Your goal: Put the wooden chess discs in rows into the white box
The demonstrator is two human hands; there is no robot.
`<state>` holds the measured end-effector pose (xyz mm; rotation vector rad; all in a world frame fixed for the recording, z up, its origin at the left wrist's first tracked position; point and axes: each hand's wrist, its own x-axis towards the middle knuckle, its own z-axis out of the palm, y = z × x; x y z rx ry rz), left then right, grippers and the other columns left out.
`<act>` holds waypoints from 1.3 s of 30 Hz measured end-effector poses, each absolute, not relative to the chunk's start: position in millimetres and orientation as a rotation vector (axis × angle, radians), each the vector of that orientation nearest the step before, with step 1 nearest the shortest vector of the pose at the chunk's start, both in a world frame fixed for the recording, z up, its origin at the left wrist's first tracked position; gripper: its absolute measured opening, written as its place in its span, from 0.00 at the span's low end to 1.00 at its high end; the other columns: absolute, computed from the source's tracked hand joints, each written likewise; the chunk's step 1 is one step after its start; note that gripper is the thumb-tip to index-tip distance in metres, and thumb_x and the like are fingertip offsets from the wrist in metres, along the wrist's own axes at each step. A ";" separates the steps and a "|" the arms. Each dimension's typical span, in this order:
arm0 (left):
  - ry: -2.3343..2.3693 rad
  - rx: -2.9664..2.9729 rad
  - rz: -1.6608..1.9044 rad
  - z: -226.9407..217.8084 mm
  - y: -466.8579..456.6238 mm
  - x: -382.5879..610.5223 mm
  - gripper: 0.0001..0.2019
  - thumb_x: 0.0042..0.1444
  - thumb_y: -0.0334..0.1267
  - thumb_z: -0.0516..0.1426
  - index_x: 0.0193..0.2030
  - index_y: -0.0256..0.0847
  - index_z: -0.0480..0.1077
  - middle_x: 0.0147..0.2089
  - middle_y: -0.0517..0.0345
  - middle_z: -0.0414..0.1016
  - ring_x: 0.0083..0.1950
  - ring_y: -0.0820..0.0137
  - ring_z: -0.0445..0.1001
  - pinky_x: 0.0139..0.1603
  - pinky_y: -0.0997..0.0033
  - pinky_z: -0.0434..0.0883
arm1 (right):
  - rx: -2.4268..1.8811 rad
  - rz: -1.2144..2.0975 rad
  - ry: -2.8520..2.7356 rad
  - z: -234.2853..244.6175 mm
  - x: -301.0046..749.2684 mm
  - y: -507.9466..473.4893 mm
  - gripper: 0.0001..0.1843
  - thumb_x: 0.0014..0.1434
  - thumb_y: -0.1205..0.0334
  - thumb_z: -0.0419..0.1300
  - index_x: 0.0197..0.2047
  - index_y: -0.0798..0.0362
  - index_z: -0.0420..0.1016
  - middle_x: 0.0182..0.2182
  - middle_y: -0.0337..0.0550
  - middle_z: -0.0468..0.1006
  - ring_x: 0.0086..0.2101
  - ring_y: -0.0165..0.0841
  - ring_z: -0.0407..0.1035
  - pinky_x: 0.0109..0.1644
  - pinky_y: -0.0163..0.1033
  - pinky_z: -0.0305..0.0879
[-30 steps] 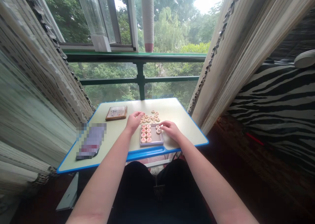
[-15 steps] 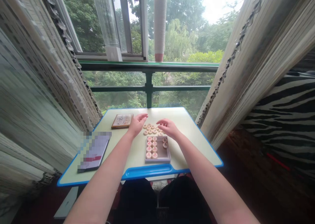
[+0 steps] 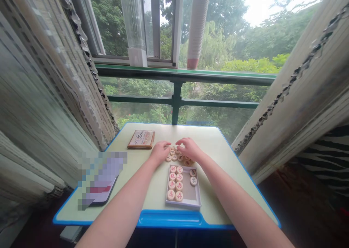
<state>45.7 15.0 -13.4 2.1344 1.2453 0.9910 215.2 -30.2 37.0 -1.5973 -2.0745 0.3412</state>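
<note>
Head: hands [image 3: 163, 152] [image 3: 191, 148] over xiangqi pieces [image 3: 173, 157] (wooden)

You can see red Chinese characters on the xiangqi pieces [image 3: 179, 186] in the tray [image 3: 182, 203], and black ones on 2 pieces [image 3: 193, 181] at its right side (the top-left red piece [image 3: 173, 169] seems to read 帅). The others are too small to read, as is the dark script on the flat wooden box [image 3: 141, 139].

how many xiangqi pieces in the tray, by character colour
Red-character xiangqi pieces: 8
Black-character xiangqi pieces: 2
Total in the tray: 10
</note>
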 end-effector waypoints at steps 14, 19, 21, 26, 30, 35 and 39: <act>1.251 2.318 0.877 -16.2 15.9 45.5 0.10 0.52 0.35 0.54 0.39 0.42 0.75 0.43 0.53 0.76 0.48 0.63 0.69 0.53 0.62 0.65 | -1.703 0.361 -2.208 29.7 212.8 -6.5 0.13 0.51 0.58 0.57 0.38 0.51 0.78 0.34 0.44 0.78 0.38 0.37 0.63 0.42 0.38 0.58; 1.284 2.334 0.868 -15.2 13.5 46.2 0.10 0.52 0.36 0.54 0.39 0.40 0.74 0.42 0.52 0.76 0.48 0.62 0.69 0.52 0.61 0.65 | -1.701 0.400 -2.139 24.8 213.0 -6.5 0.11 0.50 0.58 0.59 0.35 0.52 0.78 0.34 0.44 0.77 0.38 0.37 0.60 0.44 0.39 0.56; 1.298 2.331 0.874 -16.0 13.3 46.4 0.09 0.52 0.36 0.54 0.38 0.40 0.74 0.42 0.52 0.76 0.48 0.62 0.69 0.52 0.60 0.65 | -1.683 0.427 -2.095 23.6 213.6 -7.2 0.10 0.49 0.58 0.60 0.35 0.51 0.78 0.32 0.44 0.77 0.39 0.37 0.59 0.45 0.40 0.55; 1.282 2.296 0.897 -18.1 14.7 46.6 0.08 0.53 0.37 0.55 0.34 0.41 0.75 0.42 0.52 0.76 0.47 0.63 0.69 0.53 0.61 0.65 | -1.650 0.466 -1.974 22.2 214.5 -8.2 0.08 0.49 0.60 0.61 0.34 0.50 0.79 0.29 0.44 0.76 0.41 0.38 0.58 0.48 0.41 0.55; 1.289 2.255 0.919 -17.5 15.5 46.1 0.07 0.52 0.36 0.55 0.32 0.40 0.75 0.41 0.52 0.76 0.47 0.63 0.70 0.53 0.61 0.65 | -1.553 0.537 -1.971 21.2 215.2 -8.3 0.09 0.51 0.65 0.60 0.37 0.50 0.78 0.32 0.43 0.77 0.41 0.37 0.59 0.49 0.41 0.57; 1.250 2.160 0.945 -13.8 15.7 45.2 0.08 0.52 0.36 0.55 0.33 0.39 0.75 0.39 0.52 0.77 0.45 0.63 0.71 0.51 0.62 0.66 | -1.466 0.562 -1.919 19.7 216.6 -8.1 0.14 0.53 0.65 0.57 0.44 0.51 0.76 0.35 0.41 0.79 0.43 0.37 0.60 0.49 0.42 0.59; 1.216 1.961 0.986 -12.4 16.7 44.9 0.09 0.52 0.37 0.54 0.33 0.37 0.75 0.38 0.51 0.77 0.41 0.65 0.73 0.46 0.65 0.68 | -1.419 0.475 -1.969 19.3 216.0 -8.5 0.14 0.51 0.66 0.59 0.43 0.51 0.75 0.38 0.41 0.78 0.42 0.36 0.61 0.49 0.42 0.59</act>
